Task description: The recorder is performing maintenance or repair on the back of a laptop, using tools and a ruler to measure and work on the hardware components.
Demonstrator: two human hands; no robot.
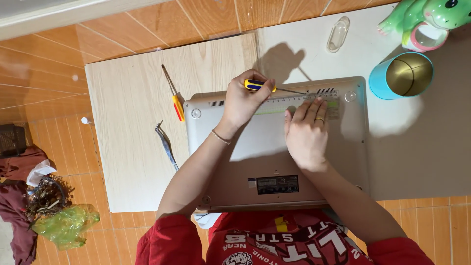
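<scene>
A silver laptop lies bottom side up on a pale wooden board. My left hand grips a screwdriver with a yellow and blue handle. Its thin shaft points right, along the laptop's far edge. My right hand, with a ring on one finger, rests flat on the laptop. Its fingertips press on a clear greenish ruler that lies along that far edge, just below the screwdriver's shaft.
A second screwdriver with a yellow and red handle and metal tweezers lie left of the laptop. At the right stand a teal cup and a green toy figure, with a small clear case nearby. A green plastic bag sits on the tiled floor.
</scene>
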